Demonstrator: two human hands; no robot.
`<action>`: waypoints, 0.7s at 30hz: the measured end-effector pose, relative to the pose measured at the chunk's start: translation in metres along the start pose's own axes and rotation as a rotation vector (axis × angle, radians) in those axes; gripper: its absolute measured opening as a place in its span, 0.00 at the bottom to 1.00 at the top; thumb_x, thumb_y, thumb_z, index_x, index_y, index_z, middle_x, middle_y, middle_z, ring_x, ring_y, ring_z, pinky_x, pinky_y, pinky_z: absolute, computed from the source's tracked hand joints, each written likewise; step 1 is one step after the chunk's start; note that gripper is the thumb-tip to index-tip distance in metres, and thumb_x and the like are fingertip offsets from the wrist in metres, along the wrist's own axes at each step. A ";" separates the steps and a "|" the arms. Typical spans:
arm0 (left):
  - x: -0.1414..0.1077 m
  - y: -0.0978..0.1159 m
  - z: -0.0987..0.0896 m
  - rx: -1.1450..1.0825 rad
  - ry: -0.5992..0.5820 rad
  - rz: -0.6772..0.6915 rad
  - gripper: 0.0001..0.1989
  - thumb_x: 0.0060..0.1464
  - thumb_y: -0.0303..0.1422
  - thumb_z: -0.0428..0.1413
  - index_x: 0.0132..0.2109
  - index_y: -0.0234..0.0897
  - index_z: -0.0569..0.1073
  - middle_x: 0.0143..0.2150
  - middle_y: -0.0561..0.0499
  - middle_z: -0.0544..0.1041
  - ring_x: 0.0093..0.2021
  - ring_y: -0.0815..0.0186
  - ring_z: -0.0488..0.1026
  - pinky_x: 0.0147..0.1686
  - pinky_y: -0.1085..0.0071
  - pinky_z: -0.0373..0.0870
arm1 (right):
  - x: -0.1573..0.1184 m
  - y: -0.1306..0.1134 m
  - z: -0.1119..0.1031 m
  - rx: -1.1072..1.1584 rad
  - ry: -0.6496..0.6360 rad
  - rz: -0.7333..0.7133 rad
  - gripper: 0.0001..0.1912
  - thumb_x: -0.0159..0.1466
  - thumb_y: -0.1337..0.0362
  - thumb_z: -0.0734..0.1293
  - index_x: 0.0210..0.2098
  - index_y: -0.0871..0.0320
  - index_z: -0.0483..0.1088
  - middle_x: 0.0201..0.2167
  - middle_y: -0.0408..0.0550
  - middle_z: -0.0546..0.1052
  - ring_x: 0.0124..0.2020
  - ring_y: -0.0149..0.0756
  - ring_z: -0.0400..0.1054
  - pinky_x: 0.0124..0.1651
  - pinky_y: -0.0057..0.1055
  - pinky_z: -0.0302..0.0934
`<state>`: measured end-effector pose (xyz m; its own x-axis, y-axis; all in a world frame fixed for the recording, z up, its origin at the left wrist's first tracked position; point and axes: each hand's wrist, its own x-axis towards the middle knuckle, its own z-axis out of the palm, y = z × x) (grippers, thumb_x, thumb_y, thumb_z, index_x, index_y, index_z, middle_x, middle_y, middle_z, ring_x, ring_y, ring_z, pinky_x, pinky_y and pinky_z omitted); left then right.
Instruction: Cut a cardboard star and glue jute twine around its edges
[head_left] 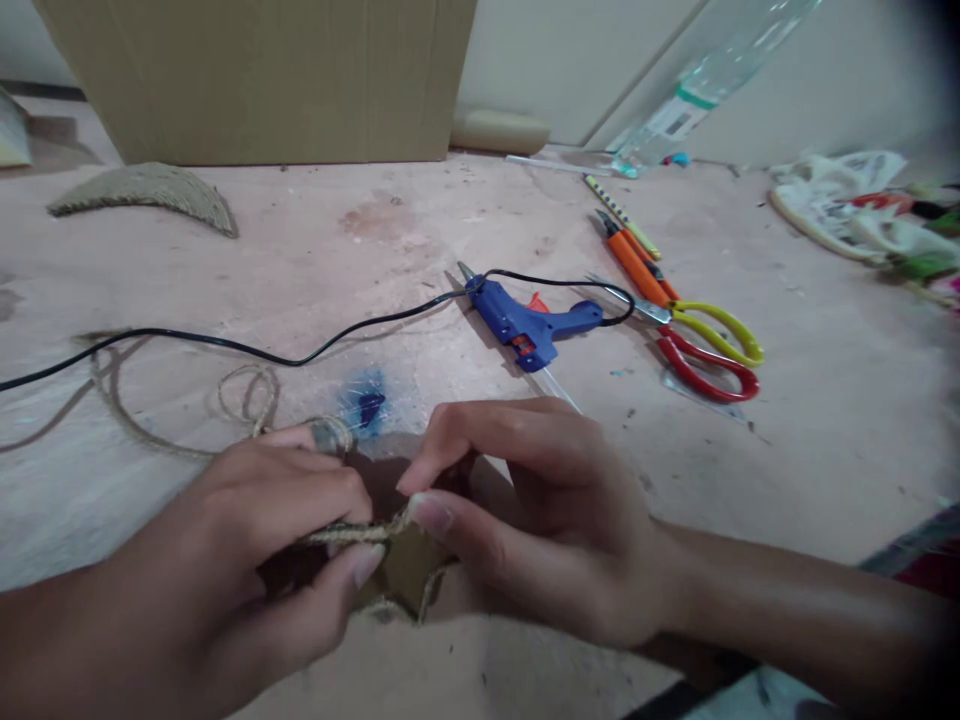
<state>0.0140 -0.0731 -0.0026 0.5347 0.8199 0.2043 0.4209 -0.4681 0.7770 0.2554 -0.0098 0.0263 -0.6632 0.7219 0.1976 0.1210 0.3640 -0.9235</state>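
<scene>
Low in the view, a small cardboard star [411,568] has twine along its edges. My left hand [262,520] is closed on the star's left side, thumb in front and fingers behind. My right hand [540,530] pinches the star's upper tip and the twine there between thumb and index finger. Loose twine [161,440] trails from beside my left hand across the floor in loops. Both hands cover much of the star. Beyond them lies a blue hot glue gun [517,320] with a clear glue stick in its back.
Scissors [712,350] with red and yellow handles and an orange craft knife [637,265] lie right. A black cord [292,358] crosses the floor. Behind are a twine-covered crescent [146,190], a cardboard panel [270,80], a clear bottle [690,105] and a white bag [847,200].
</scene>
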 end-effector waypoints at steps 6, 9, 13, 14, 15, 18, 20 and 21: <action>0.001 0.001 0.004 0.085 0.050 0.037 0.07 0.73 0.30 0.54 0.44 0.46 0.75 0.36 0.59 0.84 0.32 0.65 0.79 0.36 0.62 0.72 | -0.001 -0.005 0.004 -0.005 -0.081 0.125 0.07 0.73 0.67 0.69 0.36 0.58 0.72 0.20 0.30 0.64 0.17 0.20 0.54 0.20 0.20 0.49; 0.001 0.002 0.004 0.130 0.048 0.046 0.07 0.72 0.28 0.53 0.45 0.46 0.74 0.35 0.59 0.83 0.31 0.66 0.78 0.37 0.61 0.71 | -0.002 -0.009 0.004 -0.050 -0.091 0.113 0.07 0.74 0.68 0.68 0.37 0.57 0.71 0.21 0.31 0.65 0.19 0.20 0.56 0.22 0.20 0.49; 0.000 0.004 0.003 0.166 0.051 0.060 0.09 0.72 0.27 0.53 0.41 0.45 0.72 0.36 0.58 0.84 0.31 0.66 0.78 0.36 0.60 0.70 | -0.003 -0.009 0.003 -0.074 -0.112 0.119 0.06 0.74 0.69 0.66 0.39 0.58 0.72 0.23 0.33 0.69 0.21 0.22 0.59 0.24 0.20 0.52; 0.000 0.004 0.003 0.160 0.060 0.060 0.10 0.71 0.27 0.52 0.39 0.44 0.70 0.36 0.57 0.83 0.30 0.65 0.77 0.35 0.60 0.69 | -0.003 -0.009 0.003 -0.076 -0.119 0.127 0.05 0.74 0.70 0.66 0.40 0.58 0.72 0.23 0.34 0.70 0.22 0.22 0.59 0.24 0.20 0.53; 0.001 0.003 0.004 0.152 0.071 0.061 0.11 0.71 0.27 0.52 0.38 0.44 0.70 0.34 0.57 0.82 0.30 0.65 0.76 0.35 0.59 0.69 | -0.003 -0.008 0.003 -0.077 -0.124 0.137 0.05 0.73 0.71 0.66 0.40 0.58 0.73 0.24 0.34 0.72 0.22 0.22 0.61 0.25 0.20 0.54; 0.003 0.003 0.005 0.142 0.091 0.068 0.09 0.71 0.28 0.53 0.41 0.45 0.72 0.32 0.59 0.80 0.28 0.65 0.74 0.33 0.59 0.67 | -0.005 -0.008 0.003 -0.056 -0.124 0.157 0.05 0.73 0.71 0.67 0.40 0.58 0.73 0.25 0.35 0.73 0.23 0.22 0.63 0.26 0.20 0.55; 0.004 0.003 0.006 0.145 0.088 0.065 0.08 0.72 0.28 0.53 0.45 0.46 0.74 0.32 0.60 0.80 0.28 0.66 0.73 0.33 0.60 0.67 | -0.006 -0.008 0.003 -0.037 -0.125 0.156 0.06 0.75 0.70 0.66 0.40 0.58 0.72 0.25 0.35 0.75 0.23 0.22 0.63 0.26 0.20 0.55; 0.004 0.003 0.006 0.147 0.085 0.062 0.08 0.72 0.28 0.53 0.45 0.46 0.74 0.32 0.60 0.80 0.28 0.66 0.73 0.33 0.60 0.67 | -0.006 -0.009 0.003 -0.033 -0.126 0.152 0.07 0.76 0.69 0.65 0.40 0.59 0.72 0.26 0.36 0.76 0.23 0.22 0.64 0.26 0.20 0.56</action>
<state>0.0216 -0.0732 -0.0033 0.5020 0.8099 0.3036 0.4950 -0.5568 0.6670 0.2561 -0.0189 0.0324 -0.7221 0.6917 0.0124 0.2494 0.2771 -0.9279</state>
